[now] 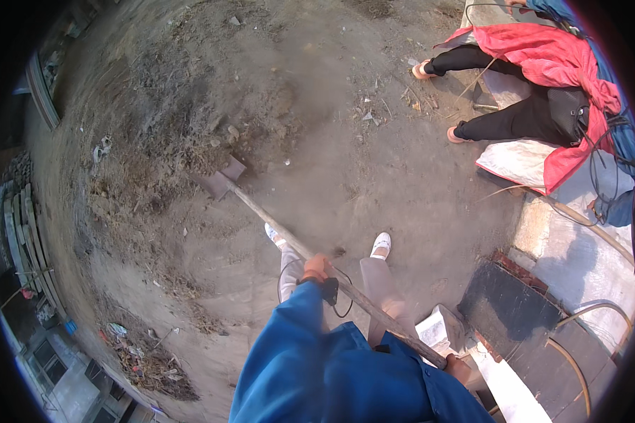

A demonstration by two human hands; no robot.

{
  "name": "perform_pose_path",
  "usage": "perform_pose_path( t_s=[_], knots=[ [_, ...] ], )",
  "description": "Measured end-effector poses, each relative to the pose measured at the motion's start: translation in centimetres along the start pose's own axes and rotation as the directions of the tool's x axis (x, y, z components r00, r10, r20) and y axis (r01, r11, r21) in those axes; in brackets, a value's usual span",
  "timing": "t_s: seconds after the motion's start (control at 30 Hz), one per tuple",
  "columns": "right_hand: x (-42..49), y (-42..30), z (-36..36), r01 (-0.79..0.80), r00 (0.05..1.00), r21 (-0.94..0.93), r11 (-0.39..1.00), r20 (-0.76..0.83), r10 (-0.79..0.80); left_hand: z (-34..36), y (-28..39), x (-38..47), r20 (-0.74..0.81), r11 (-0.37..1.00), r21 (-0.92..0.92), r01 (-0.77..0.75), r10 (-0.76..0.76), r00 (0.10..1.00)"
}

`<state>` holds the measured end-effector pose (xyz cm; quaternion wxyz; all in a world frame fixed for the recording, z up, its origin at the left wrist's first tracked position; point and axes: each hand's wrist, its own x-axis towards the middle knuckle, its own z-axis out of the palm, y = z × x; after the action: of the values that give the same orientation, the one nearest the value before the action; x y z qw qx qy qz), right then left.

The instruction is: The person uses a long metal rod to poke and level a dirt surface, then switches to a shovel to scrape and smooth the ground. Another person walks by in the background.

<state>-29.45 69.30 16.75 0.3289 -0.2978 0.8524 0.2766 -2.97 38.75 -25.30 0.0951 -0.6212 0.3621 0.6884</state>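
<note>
A shovel's wooden handle (267,217) runs slantwise across my body, from the lower right to the upper left. My left hand (316,267) is closed around its middle, with a dark band at the wrist. At the handle's rear end my right hand (457,368) grips it, low beside my right hip. The metal shovel blade (222,181) is slightly blurred and lies at the near edge of a heap of loose soil and dry plant debris (185,116). Bare packed ground (323,195) lies around my white shoes (382,244).
At the upper right another person in black trousers (508,119) stands beside pinkish-red cloth (540,53). Dark panels (513,304), a white block (439,328) and a bent hose (574,365) are close on my right. Stacked planks (29,232) and a litter pile (151,365) lie left.
</note>
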Motion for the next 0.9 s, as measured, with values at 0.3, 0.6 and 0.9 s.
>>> perform_pose_path(
  t_s=[0.3,0.6,0.9],
  knots=[
    [5.7,-9.6,-3.5,0.395,0.809,-0.025,0.918,-0.463,-0.361,-12.9,15.4,-2.0,-0.104,0.501,-0.865,0.035,-0.246,0.964],
    [3.0,-5.8,-2.0,0.152,0.956,-0.087,0.985,-0.238,-0.169,-7.0,14.3,-3.3,-0.075,0.491,-0.869,0.061,-0.253,0.964],
    [-4.6,16.2,-5.3,-0.033,0.994,-0.174,0.984,-0.107,0.014,16.7,11.5,-11.7,0.298,0.42,-0.778,0.468,-0.409,0.862]
  ],
)
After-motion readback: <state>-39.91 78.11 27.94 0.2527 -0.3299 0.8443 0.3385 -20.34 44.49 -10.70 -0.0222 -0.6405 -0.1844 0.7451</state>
